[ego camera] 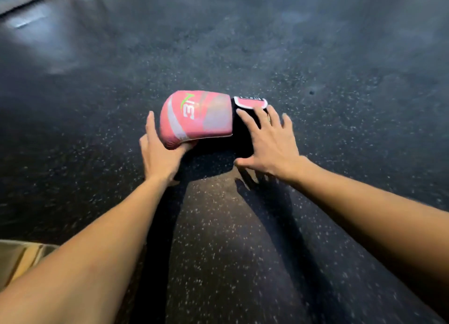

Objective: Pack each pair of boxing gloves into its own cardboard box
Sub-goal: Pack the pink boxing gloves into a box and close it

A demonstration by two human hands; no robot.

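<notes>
A pink boxing glove (199, 115) with white and green lettering lies on its side on the dark speckled floor, padded end to the left. Its black cuff with a pink strap (250, 102) points right. My left hand (160, 151) cups the padded end from the near side, fingers curled under it and index finger up along its left edge. My right hand (269, 141) hovers spread over the black cuff, fingertips at or touching it. Only one glove shows. Whether a second glove lies beneath it is hidden.
The dark rubber floor (243, 238) stretches all around. A corner of a tan cardboard piece (21, 258) shows at the lower left edge, partly behind my left forearm. A pale strip (29, 0) crosses the far upper left corner.
</notes>
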